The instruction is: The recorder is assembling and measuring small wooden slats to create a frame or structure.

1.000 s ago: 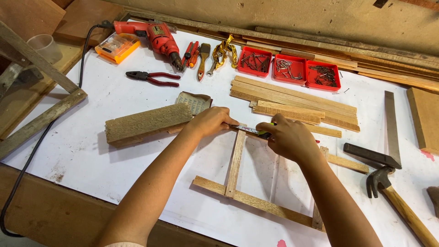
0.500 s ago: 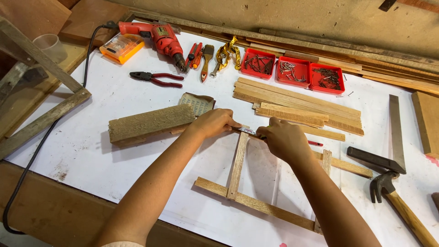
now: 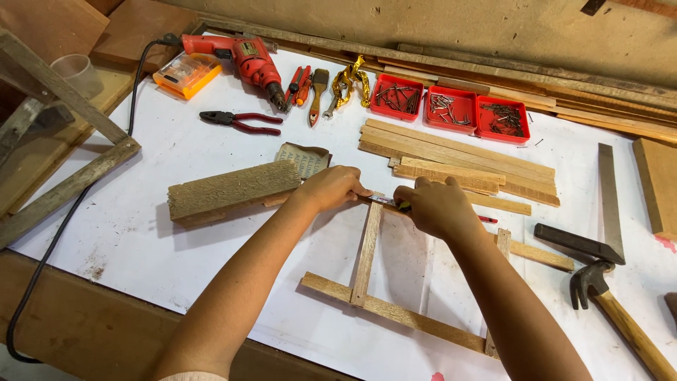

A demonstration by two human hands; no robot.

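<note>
My left hand [image 3: 331, 187] sits mid-frame, fingers curled & pressed together on the top end of the upright wood slat [image 3: 367, 247], thumb tip on the slat's upper edge. My right hand [image 3: 437, 207] is just beside it to the right, fingers bunched tight around a small tool w/ a metal blade [image 3: 384, 202] and a bit of yellow at the grip; can't tell exactly what kind. Blade tip lies across the slat's top end, touching it, between both hands. The slat runs down to a longer cross slat [image 3: 395, 312] at lower center, which slants toward lower right; a second upright slat [image 3: 502, 243] shows right of my right wrist. All on a white sheet [image 3: 141, 233] over the bench. Left of my left hand: rough wood block [image 3: 233, 190], w/ a folded sandpaper piece [image 3: 305, 158] behind it. Upper center: stack of thin wood strips [image 3: 458, 159]; above that three red trays of nails [image 3: 451, 109]. Upper left: red power drill [image 3: 247, 60], orange bit case [image 3: 187, 74], red-handled pliers [image 3: 240, 121]. Right edge: claw hammer [image 3: 613, 303], try square [image 3: 606, 212].
</note>
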